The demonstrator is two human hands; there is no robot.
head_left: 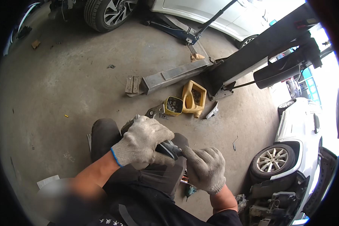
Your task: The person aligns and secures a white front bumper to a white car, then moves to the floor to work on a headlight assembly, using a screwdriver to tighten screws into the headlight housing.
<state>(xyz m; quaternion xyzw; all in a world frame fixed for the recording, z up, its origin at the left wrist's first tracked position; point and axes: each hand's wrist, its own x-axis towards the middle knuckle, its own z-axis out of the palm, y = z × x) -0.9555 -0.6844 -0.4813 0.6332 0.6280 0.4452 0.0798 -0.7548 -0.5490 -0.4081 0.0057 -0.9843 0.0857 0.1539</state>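
Observation:
Both my hands wear off-white knitted gloves and meet above my lap. My left hand (145, 141), with a blue-edged cuff, is wrapped round a dark grey object with a smooth rounded body (167, 149). Its kind cannot be made out, since the glove covers much of it. At the object's right end, a small metallic tip shows beside the thumb and forefinger of my right hand (206, 168). Those fingers are closed, and whatever they pinch is hidden. Beyond my left hand, a metal bracket (154, 111) with a round hole lies on the floor.
Two cut-open yellow jugs (195, 109) (173, 113) holding small parts stand ahead. Behind them a grey steel lift arm (177, 75) runs to a dark post (248, 52). A floor jack (177, 32) sits by a white car (199, 15). Another white car (301, 124) is at right; a teal tool (191, 191) lies nearby.

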